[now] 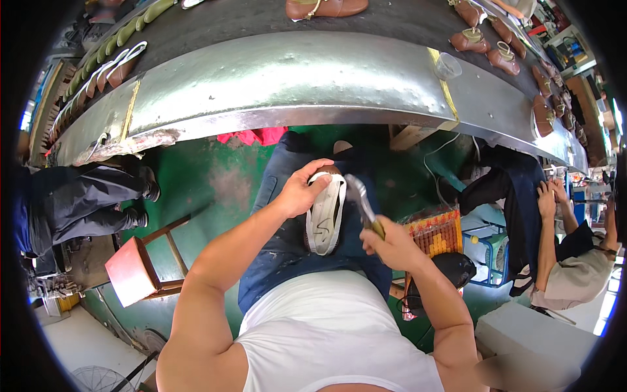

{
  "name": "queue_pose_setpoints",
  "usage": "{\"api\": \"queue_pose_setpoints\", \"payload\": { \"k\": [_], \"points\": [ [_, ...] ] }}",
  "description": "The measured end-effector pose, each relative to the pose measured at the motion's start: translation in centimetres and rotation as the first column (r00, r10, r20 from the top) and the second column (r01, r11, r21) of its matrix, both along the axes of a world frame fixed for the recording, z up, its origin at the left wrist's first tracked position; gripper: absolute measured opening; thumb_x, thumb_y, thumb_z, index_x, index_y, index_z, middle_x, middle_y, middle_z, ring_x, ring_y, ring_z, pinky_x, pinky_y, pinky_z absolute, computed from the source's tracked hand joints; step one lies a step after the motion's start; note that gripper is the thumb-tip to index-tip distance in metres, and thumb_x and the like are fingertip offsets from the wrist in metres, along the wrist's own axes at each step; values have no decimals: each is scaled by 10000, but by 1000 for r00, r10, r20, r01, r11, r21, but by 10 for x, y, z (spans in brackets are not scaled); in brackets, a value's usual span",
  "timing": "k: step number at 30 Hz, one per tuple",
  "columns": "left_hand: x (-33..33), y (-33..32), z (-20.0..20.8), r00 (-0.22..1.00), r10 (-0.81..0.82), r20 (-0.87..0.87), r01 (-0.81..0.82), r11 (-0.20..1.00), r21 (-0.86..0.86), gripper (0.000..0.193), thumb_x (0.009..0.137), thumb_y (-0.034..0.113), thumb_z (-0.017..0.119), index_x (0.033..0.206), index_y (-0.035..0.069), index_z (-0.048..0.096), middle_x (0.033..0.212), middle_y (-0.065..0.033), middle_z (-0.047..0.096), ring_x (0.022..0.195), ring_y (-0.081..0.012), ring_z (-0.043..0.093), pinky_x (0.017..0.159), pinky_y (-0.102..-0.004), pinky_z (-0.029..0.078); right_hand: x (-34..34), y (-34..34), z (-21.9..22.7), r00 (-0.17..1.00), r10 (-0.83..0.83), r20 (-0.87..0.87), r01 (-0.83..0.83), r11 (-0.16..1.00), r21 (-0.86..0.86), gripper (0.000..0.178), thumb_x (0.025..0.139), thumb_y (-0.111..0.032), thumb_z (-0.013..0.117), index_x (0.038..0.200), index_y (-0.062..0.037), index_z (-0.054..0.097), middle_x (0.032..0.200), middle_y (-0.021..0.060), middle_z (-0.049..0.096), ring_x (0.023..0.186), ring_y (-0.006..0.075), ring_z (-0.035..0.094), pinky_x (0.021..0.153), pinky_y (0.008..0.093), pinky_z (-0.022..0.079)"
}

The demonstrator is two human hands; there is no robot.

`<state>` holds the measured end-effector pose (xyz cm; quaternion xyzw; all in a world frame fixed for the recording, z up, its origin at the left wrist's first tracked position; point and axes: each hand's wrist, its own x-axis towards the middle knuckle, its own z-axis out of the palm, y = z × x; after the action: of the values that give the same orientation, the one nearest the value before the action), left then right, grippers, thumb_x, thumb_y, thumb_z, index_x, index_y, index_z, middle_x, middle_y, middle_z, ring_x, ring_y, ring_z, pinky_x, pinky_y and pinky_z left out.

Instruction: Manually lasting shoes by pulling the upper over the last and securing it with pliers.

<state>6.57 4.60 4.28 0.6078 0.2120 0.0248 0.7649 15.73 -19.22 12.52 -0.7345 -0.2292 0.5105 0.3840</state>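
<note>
A shoe (324, 219) lies bottom up on my lap, its pale underside showing a dark curved mark and whitish edges. Brown upper shows at its far end. My left hand (305, 189) is closed round that far left part, thumb on the underside and fingers over the brown end. In my right hand (386, 243) is a hammer (360, 196) with a silvery, curved metal head and an olive handle. Its head is close to the shoe's far right edge; whether it touches I cannot tell.
Ahead runs a metal-edged bench (281, 72) with a brown shoe (326, 8) and rows of shoes (503, 59) at both sides. A red-topped stool (132, 271) stands left. People sit at both sides; a beaded seat cover (434, 234) and black bag (452, 271) are right.
</note>
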Motion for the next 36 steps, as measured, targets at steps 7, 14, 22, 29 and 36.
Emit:
{"api": "queue_pose_setpoints", "payload": {
  "k": [7,14,22,29,36],
  "points": [
    [-7,-18,-3,996,-25,-85,63,874,482,645,890,218,694,1435,29,404,1247,-188,622,1190,-289,594,1021,-366,445,10,23,-48,947,-129,295,110,991,81,304,945,-286,626,1018,1,561,751,85,620,702,185,619,677,336,503],
    [-22,3,11,961,-254,-114,268,953,139,521,934,113,611,1417,21,442,1261,-103,609,1188,-183,559,1016,-338,442,6,51,-84,879,-225,420,204,974,94,522,754,-306,827,1045,24,546,866,101,635,754,186,636,721,323,531],
    [-53,-29,1,953,-298,49,159,632,758,709,889,327,680,1429,-27,388,1353,-234,521,1267,-352,494,1097,-433,365,34,14,-107,911,-188,-367,261,952,161,475,788,17,672,1244,20,541,1044,69,650,888,147,634,771,285,525],
    [-22,-16,17,877,-470,102,111,405,908,310,885,167,567,1132,-17,529,1012,-214,590,937,-419,553,889,-512,429,44,-3,-129,857,-96,-506,240,944,228,428,791,45,675,1208,-13,595,1089,54,661,942,167,642,815,292,517],
    [-11,31,28,620,-713,-327,582,138,802,149,833,194,637,848,46,634,848,-127,636,842,-348,608,679,-453,483,38,6,-123,867,-43,-496,216,930,298,413,795,56,654,1197,-28,614,1087,51,675,1013,179,632,898,314,500]
  ]
}}
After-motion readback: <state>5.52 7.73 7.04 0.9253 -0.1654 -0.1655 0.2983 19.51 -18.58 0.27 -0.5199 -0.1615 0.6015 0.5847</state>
